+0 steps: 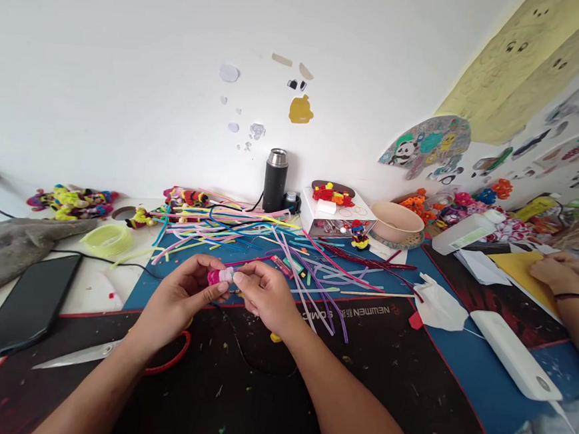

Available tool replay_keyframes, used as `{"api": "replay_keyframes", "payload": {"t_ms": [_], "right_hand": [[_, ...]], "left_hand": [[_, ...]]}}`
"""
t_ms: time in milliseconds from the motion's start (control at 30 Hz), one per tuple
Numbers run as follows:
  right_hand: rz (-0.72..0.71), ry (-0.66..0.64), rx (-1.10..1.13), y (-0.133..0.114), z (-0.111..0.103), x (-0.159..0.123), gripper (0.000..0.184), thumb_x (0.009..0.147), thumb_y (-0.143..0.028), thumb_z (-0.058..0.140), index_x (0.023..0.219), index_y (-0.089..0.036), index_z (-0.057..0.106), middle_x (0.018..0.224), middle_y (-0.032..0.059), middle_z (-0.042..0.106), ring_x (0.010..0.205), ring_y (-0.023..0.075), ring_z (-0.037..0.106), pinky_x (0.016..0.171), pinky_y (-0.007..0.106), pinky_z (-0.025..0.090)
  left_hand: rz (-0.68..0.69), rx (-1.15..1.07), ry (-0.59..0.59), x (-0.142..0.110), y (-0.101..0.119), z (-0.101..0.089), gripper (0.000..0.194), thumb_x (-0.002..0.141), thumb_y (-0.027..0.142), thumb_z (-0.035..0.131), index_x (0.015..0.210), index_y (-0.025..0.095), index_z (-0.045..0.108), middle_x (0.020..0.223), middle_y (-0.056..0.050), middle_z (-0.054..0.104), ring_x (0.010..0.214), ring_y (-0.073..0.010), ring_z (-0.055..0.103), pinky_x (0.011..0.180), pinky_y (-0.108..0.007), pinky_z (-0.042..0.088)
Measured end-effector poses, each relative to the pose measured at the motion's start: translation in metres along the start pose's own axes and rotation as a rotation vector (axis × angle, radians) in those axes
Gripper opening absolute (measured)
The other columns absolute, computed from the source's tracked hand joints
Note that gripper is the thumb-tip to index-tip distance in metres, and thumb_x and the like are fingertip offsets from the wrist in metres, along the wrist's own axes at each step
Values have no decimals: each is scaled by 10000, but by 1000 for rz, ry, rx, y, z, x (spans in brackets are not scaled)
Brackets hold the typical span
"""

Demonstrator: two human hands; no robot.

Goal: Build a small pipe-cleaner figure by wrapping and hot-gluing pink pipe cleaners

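Between both hands, above the black desk mat (pixel 305 405), is a small coiled pipe cleaner piece (pixel 220 276), magenta at one end and pale lavender at the other. My left hand (pixel 183 295) pinches its magenta end between thumb and fingers. Close against it, my right hand (pixel 267 295) grips the lavender end, its fingers partly hiding the piece. Scissors (pixel 108 350) with red handles lie under my left forearm. Loose pipe cleaners (pixel 229 222) of several colours spread across the blue mat just beyond my hands.
At left are a phone (pixel 26 306) and a yellow-green coil (pixel 107 238). A black flask (pixel 275 182), white box (pixel 337 214) and bowl (pixel 397 222) stand by the wall. At right are a white device (pixel 514 355) with a cable and another person's hands (pixel 560 275) on yellow paper.
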State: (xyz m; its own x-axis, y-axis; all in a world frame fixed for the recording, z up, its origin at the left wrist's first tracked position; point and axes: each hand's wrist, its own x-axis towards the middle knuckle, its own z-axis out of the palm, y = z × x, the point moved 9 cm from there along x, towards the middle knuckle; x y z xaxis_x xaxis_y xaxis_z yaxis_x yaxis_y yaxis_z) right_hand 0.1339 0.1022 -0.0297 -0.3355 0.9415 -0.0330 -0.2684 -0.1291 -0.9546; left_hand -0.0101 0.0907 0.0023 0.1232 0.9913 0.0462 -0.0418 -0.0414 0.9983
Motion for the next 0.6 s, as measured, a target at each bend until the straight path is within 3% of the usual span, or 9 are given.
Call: {"api": "replay_keyframes", "payload": {"t_ms": [200,367,600], "right_hand": [[-5,3,-3,1,-1,1,365,860,-521,796,920,-201,630,572,-103,520,386,66,378,394,235,277],[4,0,21,4,-1,1,392,847,-540,808,917,-200,625,568,-104,527,379,60,356,384,236,258],[38,-13,98,4,0,1,439,836,-590,805,942,-208,615,498,-137,433,400,69,312,399,228,257]], "left_hand": [[-19,-27,-3,0,-3,1,419,700,378,1012,970,236,725,855,-10,749,778,-210,739,709,-283,612],[-23,-16,-10,2,-7,1,441,723,432,991,987,221,708,863,-21,762,780,-223,755,733,-315,636],[6,68,3,2,-12,-5,575,738,465,969,1208,256,713,1148,-73,787,1069,-301,765,841,-364,657]]}}
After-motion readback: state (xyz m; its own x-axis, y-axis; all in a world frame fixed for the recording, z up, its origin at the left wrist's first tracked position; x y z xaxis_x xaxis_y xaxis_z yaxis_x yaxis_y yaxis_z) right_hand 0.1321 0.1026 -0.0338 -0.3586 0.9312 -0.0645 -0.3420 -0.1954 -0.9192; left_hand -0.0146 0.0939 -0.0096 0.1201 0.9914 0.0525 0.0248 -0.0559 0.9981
